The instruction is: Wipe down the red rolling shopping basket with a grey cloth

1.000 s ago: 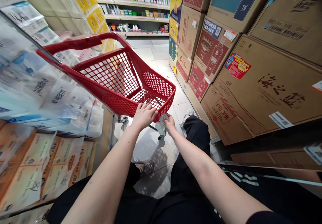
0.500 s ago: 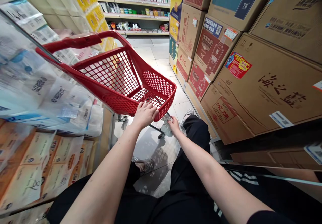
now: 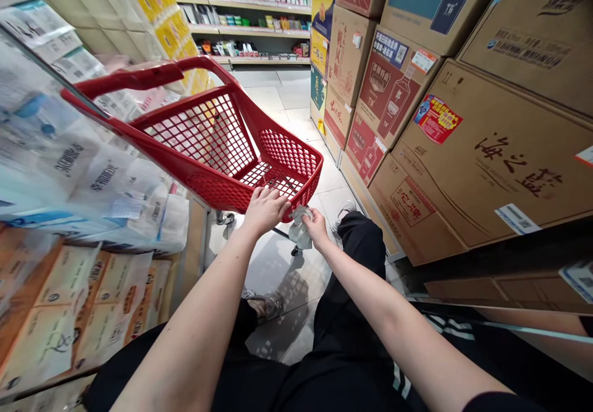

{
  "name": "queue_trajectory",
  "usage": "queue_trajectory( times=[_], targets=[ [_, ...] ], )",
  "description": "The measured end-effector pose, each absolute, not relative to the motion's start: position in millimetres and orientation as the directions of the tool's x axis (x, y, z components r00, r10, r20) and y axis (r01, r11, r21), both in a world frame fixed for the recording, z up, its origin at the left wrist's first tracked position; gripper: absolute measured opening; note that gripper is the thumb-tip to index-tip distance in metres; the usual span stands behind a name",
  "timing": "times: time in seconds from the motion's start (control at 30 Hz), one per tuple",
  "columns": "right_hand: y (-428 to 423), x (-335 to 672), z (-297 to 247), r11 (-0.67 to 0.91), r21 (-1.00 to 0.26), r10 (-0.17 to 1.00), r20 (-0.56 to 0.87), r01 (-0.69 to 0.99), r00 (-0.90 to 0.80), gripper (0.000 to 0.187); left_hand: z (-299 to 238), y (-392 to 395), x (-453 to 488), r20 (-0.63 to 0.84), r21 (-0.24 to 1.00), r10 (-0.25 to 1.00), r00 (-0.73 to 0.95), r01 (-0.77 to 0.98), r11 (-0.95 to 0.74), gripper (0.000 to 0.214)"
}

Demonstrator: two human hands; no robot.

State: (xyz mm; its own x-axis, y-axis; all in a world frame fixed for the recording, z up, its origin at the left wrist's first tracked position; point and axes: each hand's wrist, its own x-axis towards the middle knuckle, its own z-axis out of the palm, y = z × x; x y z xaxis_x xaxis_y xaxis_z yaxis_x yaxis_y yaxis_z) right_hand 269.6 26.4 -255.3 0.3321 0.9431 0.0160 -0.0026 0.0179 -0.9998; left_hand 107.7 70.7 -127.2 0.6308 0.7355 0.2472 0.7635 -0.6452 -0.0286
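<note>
A red plastic shopping cart (image 3: 199,180) stands in front of me, its mesh basket angled and its handle toward the far left. My left hand (image 3: 265,211) rests over the near rim of the basket, fingers curled onto it. In my right hand (image 3: 315,228) is a bunched pale grey cloth (image 3: 300,230), pinched between thumb and fingers. The cloth hangs against the cart's lower right corner, just right of my left hand. Part of the cart's lower frame and a wheel show beneath it.
Stacked cardboard cartons (image 3: 477,152) line the right side. Plastic-wrapped paper packs (image 3: 106,171) and orange-and-cream packages (image 3: 69,301) fill the left. Shelves (image 3: 254,29) of bottles and tubes stand at the back. Tiled floor (image 3: 296,115) runs between. My legs are spread below the cart.
My right hand has moved slightly left and up with the cloth, bringing it against the cart's corner. My left hand stays on the rim.
</note>
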Motion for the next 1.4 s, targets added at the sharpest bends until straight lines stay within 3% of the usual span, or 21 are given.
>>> queue_trajectory(
  times=[0.3,0.63,0.73,0.83,0.93,1.0,1.17,1.4],
  targets=[
    [27,252,-232,0.144,-0.934,0.91,0.255,0.328,0.327,0.024,-128,72,111,0.255,-0.041,0.741,0.621,0.773,-0.633,0.041],
    [32,275,-211,0.326,-0.619,0.921,0.379,0.714,-0.091,0.025,-128,71,105,0.267,-0.044,0.74,0.617,0.775,-0.63,0.04],
    [30,290,-207,0.368,-0.599,0.91,0.388,0.711,-0.145,0.025,-127,70,103,0.269,-0.041,0.733,0.625,0.768,-0.639,0.04],
    [36,304,-197,0.263,-0.715,0.899,0.426,0.647,0.105,0.031,-127,70,104,0.276,-0.015,0.73,0.625,0.762,-0.648,0.038],
    [64,317,-177,0.175,-0.831,0.797,0.434,0.528,0.42,0.037,-128,70,105,0.272,-0.027,0.735,0.621,0.768,-0.639,0.038],
    [91,325,-163,0.189,-0.85,0.761,0.443,0.491,0.474,0.039,-128,70,106,0.27,-0.044,0.736,0.621,0.772,-0.634,0.04],
    [136,329,-156,0.242,-0.775,0.872,0.438,0.584,0.219,0.025,-128,67,107,0.267,-0.063,0.737,0.621,0.774,-0.629,0.042],
    [93,281,-181,0.388,-0.693,0.851,0.522,0.607,0.052,0.025,-125,66,110,0.254,-0.082,0.74,0.622,0.777,-0.625,0.04]
  ],
)
